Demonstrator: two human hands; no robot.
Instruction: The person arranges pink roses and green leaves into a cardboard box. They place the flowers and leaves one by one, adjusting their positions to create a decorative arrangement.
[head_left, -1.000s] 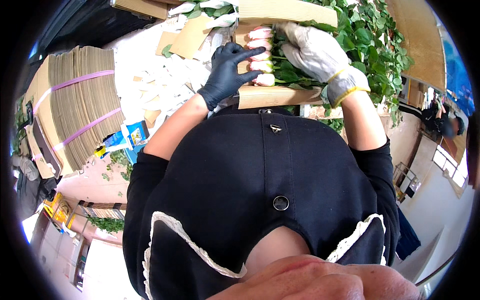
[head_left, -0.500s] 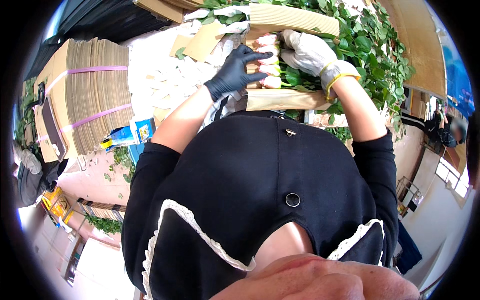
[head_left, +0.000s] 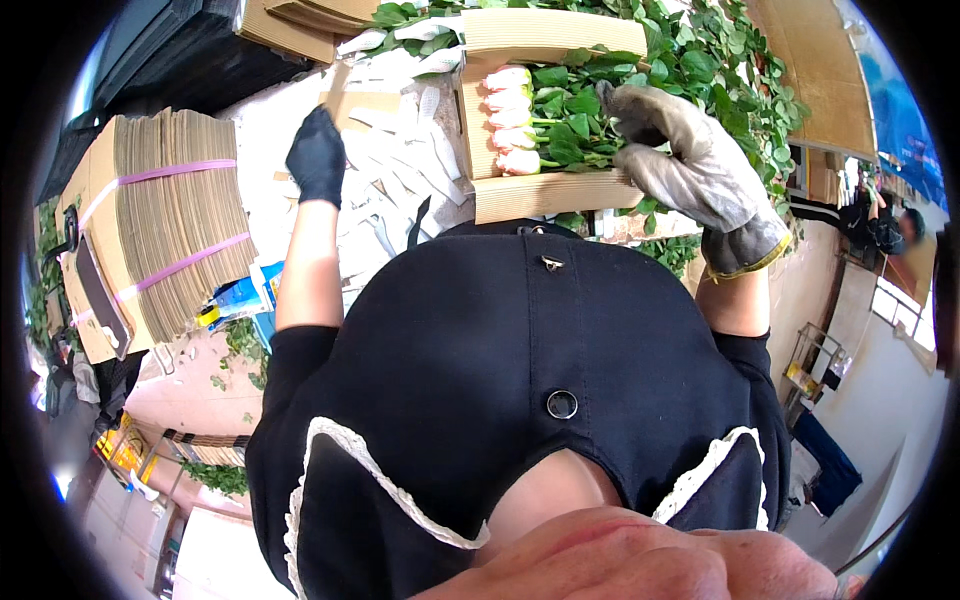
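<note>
Bright, even daylight illuminates the scene; shadows are soft. The white paper strips [head_left: 400, 170] approach overexposure. Fisheye distortion bends straight edges toward the black circular rim. The near chin is out of focus; peripheral detail is smeared.

Gloved hands [head_left: 316, 155] [head_left: 690, 165] apart, outstretched

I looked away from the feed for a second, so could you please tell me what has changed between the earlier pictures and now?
The left hand in the black glove has let go of the pink roses and moved left, over the white paper sleeves. The right hand in the grey glove has stayed on the leafy stems. The roses remain in the cardboard tray.
</note>
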